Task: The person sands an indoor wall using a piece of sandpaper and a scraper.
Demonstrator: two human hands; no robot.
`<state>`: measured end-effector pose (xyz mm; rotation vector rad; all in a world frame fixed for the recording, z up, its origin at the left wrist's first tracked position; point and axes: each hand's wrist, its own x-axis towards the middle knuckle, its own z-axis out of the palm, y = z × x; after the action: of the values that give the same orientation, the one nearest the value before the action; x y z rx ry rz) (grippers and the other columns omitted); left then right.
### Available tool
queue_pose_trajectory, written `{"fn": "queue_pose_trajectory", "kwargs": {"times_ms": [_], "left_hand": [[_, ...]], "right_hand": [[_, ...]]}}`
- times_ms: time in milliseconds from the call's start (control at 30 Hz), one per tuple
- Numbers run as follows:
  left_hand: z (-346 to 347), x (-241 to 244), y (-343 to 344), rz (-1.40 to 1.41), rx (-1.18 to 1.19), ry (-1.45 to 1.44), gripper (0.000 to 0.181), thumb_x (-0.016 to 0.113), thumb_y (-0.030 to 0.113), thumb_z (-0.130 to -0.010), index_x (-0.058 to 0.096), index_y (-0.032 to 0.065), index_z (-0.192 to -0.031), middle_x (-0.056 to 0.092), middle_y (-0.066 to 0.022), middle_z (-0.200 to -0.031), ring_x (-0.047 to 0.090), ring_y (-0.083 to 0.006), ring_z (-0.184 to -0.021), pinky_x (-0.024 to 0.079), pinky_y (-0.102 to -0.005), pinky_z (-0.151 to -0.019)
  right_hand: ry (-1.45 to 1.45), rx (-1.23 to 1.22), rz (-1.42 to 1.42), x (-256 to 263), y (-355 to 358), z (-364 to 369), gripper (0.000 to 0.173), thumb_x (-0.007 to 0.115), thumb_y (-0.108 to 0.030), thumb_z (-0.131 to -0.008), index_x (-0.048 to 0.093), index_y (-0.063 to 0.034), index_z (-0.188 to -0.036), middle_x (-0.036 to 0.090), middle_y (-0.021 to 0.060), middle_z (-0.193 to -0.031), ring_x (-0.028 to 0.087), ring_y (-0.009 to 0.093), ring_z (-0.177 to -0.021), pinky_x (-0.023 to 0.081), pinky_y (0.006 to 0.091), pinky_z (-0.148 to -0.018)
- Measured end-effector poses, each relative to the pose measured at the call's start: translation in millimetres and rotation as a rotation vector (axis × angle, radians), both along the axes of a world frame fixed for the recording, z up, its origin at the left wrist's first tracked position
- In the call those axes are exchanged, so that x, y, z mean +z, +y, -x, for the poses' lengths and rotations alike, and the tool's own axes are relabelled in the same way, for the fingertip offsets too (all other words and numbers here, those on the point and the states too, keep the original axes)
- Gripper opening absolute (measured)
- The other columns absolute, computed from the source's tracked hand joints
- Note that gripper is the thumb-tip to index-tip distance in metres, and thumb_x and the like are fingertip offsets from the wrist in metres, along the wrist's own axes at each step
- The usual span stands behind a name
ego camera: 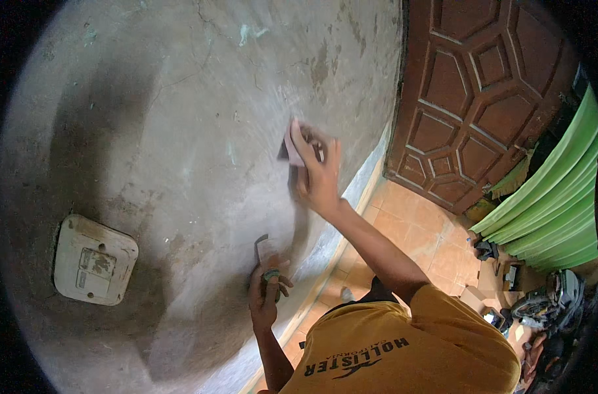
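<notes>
My right hand pinches a folded piece of sandpaper, pinkish on the outer side with a dark underside. It is held at a grey cement-plastered wall, where pale scuff marks fan out around it. Lower and to the left, my left hand grips a putty knife with a green part at the handle. The blade points away from me, close to the wall; whether it touches is unclear. Cracks, stains and flecks of pale green paint mark the plaster.
A dirty white switch plate is fixed to the wall at left. On the right are a brown panelled wooden door and a green curtain. Orange floor tiles run along the wall's foot. A bag and cardboard lie at far right.
</notes>
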<state>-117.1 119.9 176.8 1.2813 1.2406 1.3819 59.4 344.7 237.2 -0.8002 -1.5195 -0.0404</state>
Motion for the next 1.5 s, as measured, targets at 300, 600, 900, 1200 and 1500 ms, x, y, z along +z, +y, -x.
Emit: {"fn": "queue_pose_trajectory", "kwargs": {"times_ms": [300, 600, 900, 1200, 1500], "left_hand": [[20, -28, -2, 0.023, -0.094, 0.103, 0.035, 0.050, 0.012, -0.111, 0.049, 0.0024, -0.144, 0.068, -0.0137, -0.123, 0.065, -0.0148, -0.080, 0.052, -0.0270, -0.062], [-6, -17, 4, -0.024, 0.161, 0.024, 0.025, 0.056, 0.009, -0.107, 0.060, -0.0006, -0.129, 0.070, -0.0103, -0.095, 0.063, -0.0138, -0.076, 0.052, -0.0289, -0.061], [-11, -13, 8, -0.020, 0.174, 0.081, 0.031, 0.056, 0.007, -0.106, 0.061, 0.0000, -0.135, 0.070, -0.0104, -0.097, 0.064, -0.0143, -0.078, 0.053, -0.0285, -0.062], [-15, -14, 11, -0.113, 0.158, 0.048, 0.034, 0.054, 0.007, -0.107, 0.059, -0.0029, -0.139, 0.074, -0.0155, -0.114, 0.066, -0.0130, -0.079, 0.054, -0.0273, -0.061], [-12, -19, 10, -0.085, 0.177, 0.112, 0.034, 0.054, 0.006, -0.107, 0.057, -0.0026, -0.139, 0.074, -0.0167, -0.119, 0.067, -0.0136, -0.081, 0.055, -0.0267, -0.063]], "right_hand": [[-0.047, -0.071, -0.055, 28, 9, -4, 0.086, 0.065, 0.008, -0.073, 0.054, -0.0172, -0.155, 0.054, 0.0157, -0.132, 0.049, 0.032, -0.105, 0.038, 0.0444, -0.094], [-0.057, -0.095, 0.028, 29, 8, -1, 0.085, 0.065, 0.003, -0.077, 0.051, -0.0214, -0.157, 0.050, 0.0249, -0.131, 0.045, 0.038, -0.104, 0.035, 0.0488, -0.095], [-0.030, -0.098, 0.004, 14, 3, 4, 0.082, 0.066, 0.000, -0.081, 0.048, -0.0175, -0.159, 0.053, 0.0194, -0.127, 0.046, 0.034, -0.104, 0.035, 0.0473, -0.094], [-0.030, -0.064, 0.026, -10, -5, -3, 0.077, 0.067, -0.002, -0.080, 0.053, -0.0132, -0.155, 0.057, 0.0172, -0.128, 0.051, 0.033, -0.109, 0.036, 0.0461, -0.095], [0.140, 0.056, -0.012, 7, -14, 6, 0.078, 0.064, 0.015, -0.077, 0.053, -0.0043, -0.152, 0.057, 0.0201, -0.125, 0.056, 0.035, -0.106, 0.048, 0.0405, -0.095]]}}
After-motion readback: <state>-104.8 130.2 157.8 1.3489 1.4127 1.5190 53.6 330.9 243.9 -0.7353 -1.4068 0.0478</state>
